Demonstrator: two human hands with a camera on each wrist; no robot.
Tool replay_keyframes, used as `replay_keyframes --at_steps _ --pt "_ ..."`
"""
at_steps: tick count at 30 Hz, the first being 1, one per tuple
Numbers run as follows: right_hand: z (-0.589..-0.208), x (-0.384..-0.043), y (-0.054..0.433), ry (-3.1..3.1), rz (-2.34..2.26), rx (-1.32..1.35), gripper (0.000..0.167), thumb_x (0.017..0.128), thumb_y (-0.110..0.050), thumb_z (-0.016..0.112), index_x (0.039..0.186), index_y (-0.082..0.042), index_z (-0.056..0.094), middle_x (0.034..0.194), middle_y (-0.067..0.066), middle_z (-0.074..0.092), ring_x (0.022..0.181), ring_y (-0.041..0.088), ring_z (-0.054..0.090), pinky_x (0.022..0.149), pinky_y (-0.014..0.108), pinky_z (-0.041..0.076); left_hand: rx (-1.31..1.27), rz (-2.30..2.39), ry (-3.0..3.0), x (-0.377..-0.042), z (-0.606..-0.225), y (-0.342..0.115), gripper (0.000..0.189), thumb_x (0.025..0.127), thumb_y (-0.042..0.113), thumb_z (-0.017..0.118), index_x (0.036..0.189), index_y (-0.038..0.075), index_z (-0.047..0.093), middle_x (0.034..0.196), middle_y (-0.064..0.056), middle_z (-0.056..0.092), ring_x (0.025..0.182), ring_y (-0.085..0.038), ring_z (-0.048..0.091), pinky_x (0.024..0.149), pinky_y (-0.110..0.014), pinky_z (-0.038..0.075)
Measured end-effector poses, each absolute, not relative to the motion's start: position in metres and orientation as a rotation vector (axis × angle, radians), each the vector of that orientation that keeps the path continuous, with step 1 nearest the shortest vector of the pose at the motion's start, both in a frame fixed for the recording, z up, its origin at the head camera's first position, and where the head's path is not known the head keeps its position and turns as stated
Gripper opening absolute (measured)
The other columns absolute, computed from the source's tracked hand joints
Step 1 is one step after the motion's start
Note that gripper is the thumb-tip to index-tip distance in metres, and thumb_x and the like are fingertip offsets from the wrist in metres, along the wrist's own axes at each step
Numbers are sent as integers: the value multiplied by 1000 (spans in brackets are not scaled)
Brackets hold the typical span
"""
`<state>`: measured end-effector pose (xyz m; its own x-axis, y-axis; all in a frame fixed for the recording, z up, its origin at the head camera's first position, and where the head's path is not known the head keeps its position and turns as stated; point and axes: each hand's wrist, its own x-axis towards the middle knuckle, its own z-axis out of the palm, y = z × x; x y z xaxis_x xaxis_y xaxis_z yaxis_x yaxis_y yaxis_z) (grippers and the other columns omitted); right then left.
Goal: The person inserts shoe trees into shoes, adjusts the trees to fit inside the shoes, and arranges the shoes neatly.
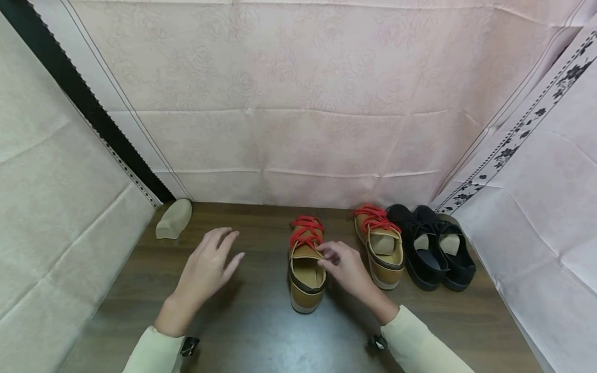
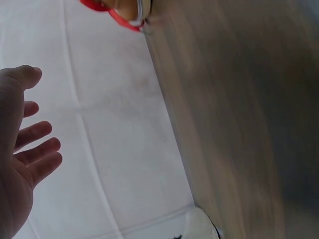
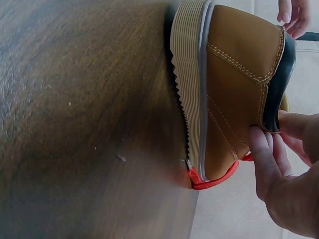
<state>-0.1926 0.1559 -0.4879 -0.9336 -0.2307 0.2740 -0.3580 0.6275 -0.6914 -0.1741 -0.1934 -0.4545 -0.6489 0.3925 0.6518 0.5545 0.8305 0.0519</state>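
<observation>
A tan shoe [image 1: 305, 298] with red laces stands on the wooden surface, its toe toward the back cloth. My right hand [image 1: 345, 267] pinches the right side of its dark collar; in the right wrist view the thumb and fingers [image 3: 264, 162] lie on either side of that edge. The shoe's opening shows its bare insole in the head view. My left hand [image 1: 205, 267] hovers to the left of the shoe, its fingers spread and holding nothing. At the back left lies a cream shoe insert [image 1: 174, 220], apart from both hands.
Right of my right hand stands the matching tan shoe [image 1: 387, 272] with a pale insert inside. Beside it is a pair of black shoes [image 1: 424, 274], also with pale inserts. Pale cloth walls [image 1: 303, 140] enclose the wooden surface [image 1: 261, 331] at the back and sides.
</observation>
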Motion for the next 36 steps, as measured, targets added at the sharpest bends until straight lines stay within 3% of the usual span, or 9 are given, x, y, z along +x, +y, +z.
replay_keyframes --at_steps 11,20,36 --pt "-486 -191 155 -2721 1195 476 28 85 -12 86 109 -20 75 85 -7 65 77 6 65 73 24 58 -521 -349 -2371 -187 -456 -234 54 82 15 87 126 -7 64 127 -33 60 118 -50 58 91 -61 55" --pt "-486 -192 155 -2714 1190 494 28 85 -10 85 110 -19 76 86 -6 65 78 7 65 73 25 58 -367 -368 -2365 -195 -461 -265 52 82 12 86 124 -8 63 125 -34 59 112 -53 58 87 -63 54" --pt "-489 -194 156 -2699 1193 499 30 83 -10 86 110 -20 76 86 -5 66 79 7 66 73 26 59 -121 -564 -2391 -218 -476 -301 51 83 5 85 127 -6 62 131 -36 56 119 -57 52 94 -70 47"
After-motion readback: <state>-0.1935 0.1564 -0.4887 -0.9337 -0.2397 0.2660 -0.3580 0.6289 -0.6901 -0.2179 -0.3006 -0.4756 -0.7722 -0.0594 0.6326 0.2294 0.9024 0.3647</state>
